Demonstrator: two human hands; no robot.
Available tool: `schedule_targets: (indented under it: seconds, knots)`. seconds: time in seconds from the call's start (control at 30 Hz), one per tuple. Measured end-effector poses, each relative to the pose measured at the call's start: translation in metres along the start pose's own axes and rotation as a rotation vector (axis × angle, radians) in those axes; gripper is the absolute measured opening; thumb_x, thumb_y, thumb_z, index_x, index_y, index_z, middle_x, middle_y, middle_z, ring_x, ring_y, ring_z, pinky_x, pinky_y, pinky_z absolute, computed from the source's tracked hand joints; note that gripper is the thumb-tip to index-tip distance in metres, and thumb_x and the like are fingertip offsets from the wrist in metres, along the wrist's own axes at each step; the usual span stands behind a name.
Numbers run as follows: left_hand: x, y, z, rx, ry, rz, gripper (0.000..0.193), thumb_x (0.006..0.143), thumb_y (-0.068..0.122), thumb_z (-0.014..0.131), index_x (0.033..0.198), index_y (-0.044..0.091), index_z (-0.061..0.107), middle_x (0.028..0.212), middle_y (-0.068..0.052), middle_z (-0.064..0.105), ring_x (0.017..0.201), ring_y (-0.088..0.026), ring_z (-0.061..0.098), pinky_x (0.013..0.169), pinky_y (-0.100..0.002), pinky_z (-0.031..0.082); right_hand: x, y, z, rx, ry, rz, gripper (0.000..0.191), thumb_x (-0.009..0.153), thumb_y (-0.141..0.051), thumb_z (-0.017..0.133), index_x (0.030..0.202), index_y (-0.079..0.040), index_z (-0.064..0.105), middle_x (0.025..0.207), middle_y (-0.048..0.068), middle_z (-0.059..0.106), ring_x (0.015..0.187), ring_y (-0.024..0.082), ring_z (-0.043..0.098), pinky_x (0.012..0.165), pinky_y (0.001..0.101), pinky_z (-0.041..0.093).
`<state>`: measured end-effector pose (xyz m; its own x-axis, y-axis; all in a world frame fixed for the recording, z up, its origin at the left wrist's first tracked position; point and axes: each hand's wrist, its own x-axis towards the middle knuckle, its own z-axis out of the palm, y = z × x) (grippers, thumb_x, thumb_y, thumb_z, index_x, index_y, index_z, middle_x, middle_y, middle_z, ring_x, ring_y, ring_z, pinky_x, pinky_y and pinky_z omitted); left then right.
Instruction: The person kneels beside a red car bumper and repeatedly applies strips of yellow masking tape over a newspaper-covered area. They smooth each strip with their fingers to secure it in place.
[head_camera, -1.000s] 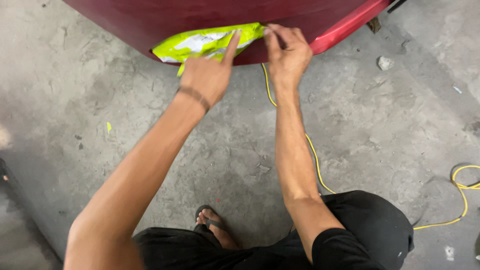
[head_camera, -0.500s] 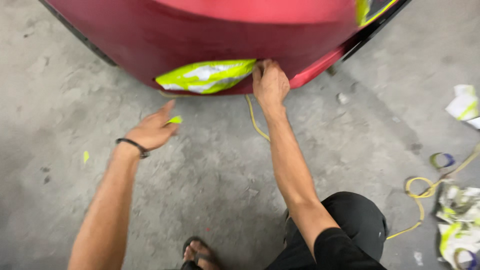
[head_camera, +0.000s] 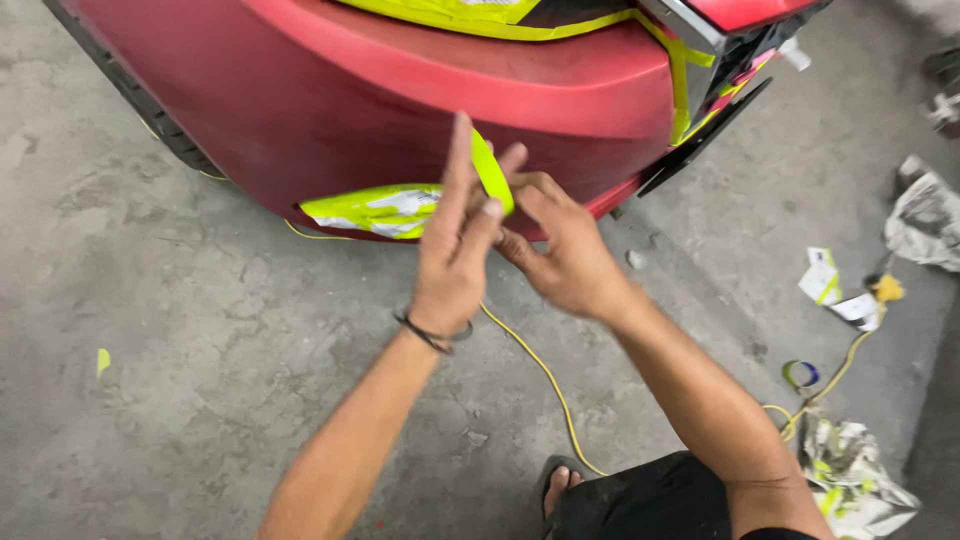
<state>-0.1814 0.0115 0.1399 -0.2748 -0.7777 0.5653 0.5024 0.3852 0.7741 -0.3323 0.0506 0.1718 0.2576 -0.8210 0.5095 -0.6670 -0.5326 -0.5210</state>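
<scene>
Yellow-green tape strip (head_camera: 492, 172) sits pinched between our left hand (head_camera: 455, 255) and right hand (head_camera: 565, 250) — both clamped on it. We hold it just before the red bumper (head_camera: 400, 90), right of its taped patch (head_camera: 375, 210).

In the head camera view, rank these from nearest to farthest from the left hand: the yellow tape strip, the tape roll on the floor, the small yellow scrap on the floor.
1. Yellow tape strip: at the left hand's fingertips, in front of the red bumper.
2. Small yellow scrap: on the floor, far left.
3. Tape roll: on the floor, far right.
The last two are nearly too close to call.
</scene>
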Motion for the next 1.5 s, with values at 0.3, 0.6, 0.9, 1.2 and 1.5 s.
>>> schedule_targets:
  seconds: [0.3,0.6,0.9,1.2,1.5]
  knots:
    - [0.053,-0.029,0.019,1.193,-0.072,0.089,0.049,0.105,0.022,0.063,0.152,0.02,0.048,0.131,-0.007,0.064,0.125,-0.029,0.06,0.116,-0.046,0.043,-0.069,0.088,0.007,0.28,-0.015,0.323,0.011,0.095,-0.007,0.07,0.106,-0.006,0.066,0.099,0.012,0.068,0.094,0.031,0.068,0.088,0.0407,0.053]
    - [0.12,-0.062,0.041,1.57,-0.138,0.253,0.061,0.105,0.031,0.067,0.157,0.007,0.045,0.155,-0.018,0.048,0.148,-0.037,0.041,0.125,-0.06,0.023,-0.139,0.193,0.051,0.175,-0.75,0.253,0.022,0.091,-0.024,0.071,0.097,-0.003,0.065,0.101,0.016,0.067,0.102,0.039,0.063,0.085,0.0494,0.048]
    - [0.186,-0.063,0.025,1.723,-0.147,0.749,0.027,0.106,0.017,0.068,0.132,0.011,0.07,0.136,-0.005,0.056,0.134,-0.026,0.05,0.116,-0.054,0.033,-0.117,0.246,0.065,0.163,-0.478,0.412,0.027,0.088,-0.026,0.072,0.102,-0.004,0.066,0.096,0.021,0.069,0.093,0.041,0.066,0.079,0.0497,0.052]
    - [0.226,-0.037,-0.036,1.603,-0.518,0.893,0.031,0.109,0.014,0.06,0.139,0.015,0.066,0.15,-0.004,0.053,0.138,-0.025,0.047,0.115,-0.061,0.027,-0.195,0.269,-0.015,0.086,-0.019,0.788,0.027,0.09,-0.028,0.072,0.101,-0.004,0.066,0.088,0.016,0.072,0.08,0.032,0.073,0.067,0.0428,0.055]
    - [0.239,-0.04,-0.039,1.66,-0.442,0.715,0.041,0.11,0.025,0.064,0.151,0.024,0.066,0.158,-0.004,0.055,0.149,-0.031,0.042,0.119,-0.063,0.014,-0.159,0.149,-0.109,-0.267,0.054,1.138,0.022,0.092,-0.024,0.072,0.105,-0.006,0.069,0.096,0.015,0.071,0.067,0.037,0.065,0.065,0.0454,0.051]
